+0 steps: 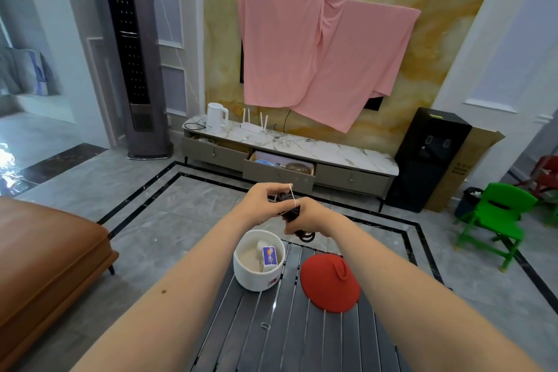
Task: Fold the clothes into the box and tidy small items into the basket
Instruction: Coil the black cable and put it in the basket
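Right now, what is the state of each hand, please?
Left hand: pinches a thin pale rubber band, stretching it.
Right hand: grips a coiled black cable bundle.

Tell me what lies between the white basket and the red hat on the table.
Nothing: the head view shows bare dark slats between the white basket and the red hat.

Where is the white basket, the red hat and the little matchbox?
white basket [241,273], head view, front-left outer wall.
red hat [329,284], head view, middle of its crown.
little matchbox [269,255], head view, printed top face.

Cable [292,212]: black, coiled, held above table, rubber band [292,194] stretched over it.
Basket [259,280]: white, round, upright, holding small box [269,255].
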`<action>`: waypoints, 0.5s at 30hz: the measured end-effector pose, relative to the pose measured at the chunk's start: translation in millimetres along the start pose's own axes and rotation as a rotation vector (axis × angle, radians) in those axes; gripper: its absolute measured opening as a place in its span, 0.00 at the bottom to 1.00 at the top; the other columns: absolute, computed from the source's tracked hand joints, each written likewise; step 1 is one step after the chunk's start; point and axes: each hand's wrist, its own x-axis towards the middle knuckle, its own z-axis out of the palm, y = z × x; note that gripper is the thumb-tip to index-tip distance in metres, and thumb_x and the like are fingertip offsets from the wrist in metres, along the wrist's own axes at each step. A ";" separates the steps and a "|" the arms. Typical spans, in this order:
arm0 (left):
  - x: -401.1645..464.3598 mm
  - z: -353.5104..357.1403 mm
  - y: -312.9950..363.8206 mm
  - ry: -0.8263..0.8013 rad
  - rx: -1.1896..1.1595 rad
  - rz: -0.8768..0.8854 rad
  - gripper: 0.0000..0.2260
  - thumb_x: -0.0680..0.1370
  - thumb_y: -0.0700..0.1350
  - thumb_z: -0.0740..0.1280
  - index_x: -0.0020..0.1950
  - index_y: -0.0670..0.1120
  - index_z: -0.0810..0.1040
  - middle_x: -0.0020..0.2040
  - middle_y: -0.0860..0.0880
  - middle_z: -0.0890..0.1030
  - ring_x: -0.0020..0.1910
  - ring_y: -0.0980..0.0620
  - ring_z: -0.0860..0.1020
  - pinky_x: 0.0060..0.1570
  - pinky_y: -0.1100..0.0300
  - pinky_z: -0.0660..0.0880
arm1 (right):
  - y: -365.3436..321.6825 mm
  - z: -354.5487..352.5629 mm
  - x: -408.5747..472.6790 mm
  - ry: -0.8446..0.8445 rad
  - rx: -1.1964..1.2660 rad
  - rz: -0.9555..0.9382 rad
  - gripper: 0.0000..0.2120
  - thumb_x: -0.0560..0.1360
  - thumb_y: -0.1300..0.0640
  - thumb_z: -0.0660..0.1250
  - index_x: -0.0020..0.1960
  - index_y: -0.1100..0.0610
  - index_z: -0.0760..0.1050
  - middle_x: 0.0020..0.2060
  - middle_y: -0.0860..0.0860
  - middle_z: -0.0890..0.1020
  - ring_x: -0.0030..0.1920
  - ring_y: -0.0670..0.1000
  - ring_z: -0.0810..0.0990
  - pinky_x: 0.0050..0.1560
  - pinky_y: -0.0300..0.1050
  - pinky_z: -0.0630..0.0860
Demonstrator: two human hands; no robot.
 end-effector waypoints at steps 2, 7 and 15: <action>0.4 3.1 0.2 0.038 -0.008 0.009 0.18 0.72 0.45 0.73 0.61 0.46 0.79 0.54 0.48 0.81 0.48 0.53 0.78 0.55 0.54 0.78 | -2.7 -1.3 -0.7 0.016 -0.065 -0.021 0.10 0.67 0.67 0.71 0.47 0.58 0.78 0.39 0.49 0.79 0.44 0.51 0.77 0.47 0.44 0.75; 0.9 8.7 1.4 0.124 -0.062 0.040 0.09 0.72 0.41 0.73 0.51 0.43 0.82 0.46 0.46 0.81 0.44 0.50 0.80 0.43 0.60 0.80 | -6.7 -4.9 -0.2 0.086 -0.176 -0.029 0.13 0.67 0.66 0.71 0.52 0.63 0.79 0.49 0.56 0.83 0.48 0.53 0.80 0.50 0.46 0.78; 1.8 7.4 0.4 0.192 -0.073 0.053 0.03 0.72 0.41 0.72 0.44 0.45 0.80 0.40 0.48 0.82 0.34 0.61 0.80 0.33 0.71 0.76 | 0.1 -13.8 -7.9 0.041 -0.016 0.100 0.11 0.68 0.63 0.74 0.46 0.58 0.73 0.39 0.56 0.81 0.35 0.52 0.82 0.37 0.42 0.82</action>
